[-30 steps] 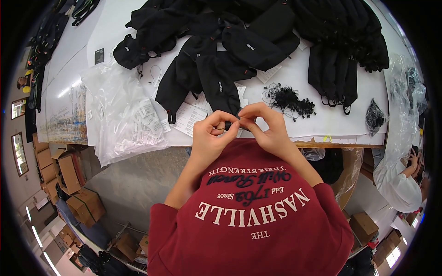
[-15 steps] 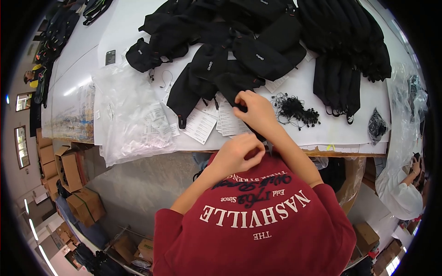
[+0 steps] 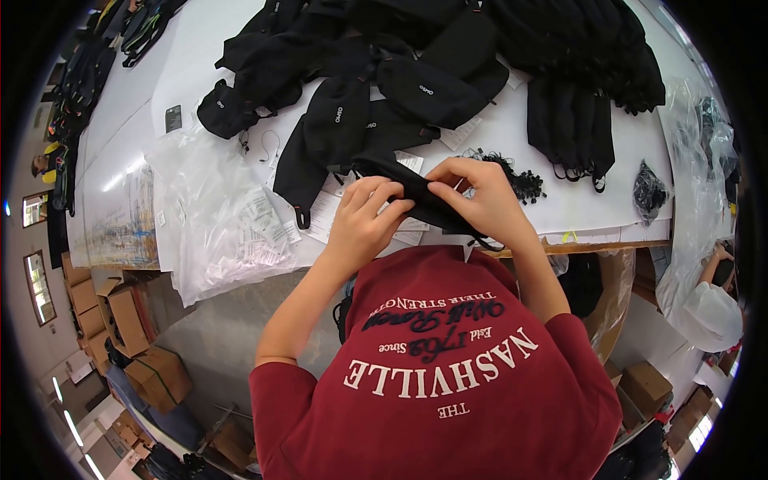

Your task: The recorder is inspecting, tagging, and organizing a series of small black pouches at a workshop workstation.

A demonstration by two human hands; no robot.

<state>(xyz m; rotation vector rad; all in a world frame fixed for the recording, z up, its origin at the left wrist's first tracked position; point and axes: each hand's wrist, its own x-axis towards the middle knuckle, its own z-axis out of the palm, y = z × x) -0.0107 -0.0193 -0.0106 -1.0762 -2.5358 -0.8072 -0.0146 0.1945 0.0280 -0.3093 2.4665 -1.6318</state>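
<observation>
A narrow black fabric pouch (image 3: 418,194) is held between my two hands above the table's near edge, slanting from upper left to lower right. My right hand (image 3: 482,194) pinches its upper right side between thumb and fingers. The curled fingers of my left hand (image 3: 362,214) grip its left edge; their tips are partly hidden against the dark cloth. A thin black loop (image 3: 482,242) hangs from the pouch's lower end. Printed white paper slips (image 3: 323,214) lie under and beside it. Just beyond are more black pouches (image 3: 338,116), some with a small white mark.
A clear plastic bag (image 3: 212,208) of printed slips lies at left. Right of my hands sits a heap of black string tags (image 3: 528,186); farther right, a small bag of black pieces (image 3: 649,192). Black pouches (image 3: 570,128) are stacked at far right. Cardboard boxes (image 3: 158,376) stand below left.
My left hand has moved forward from near my chest and taken hold of the pouch. My right hand has shifted its grip, and the pouch is now raised and stretched between both hands.
</observation>
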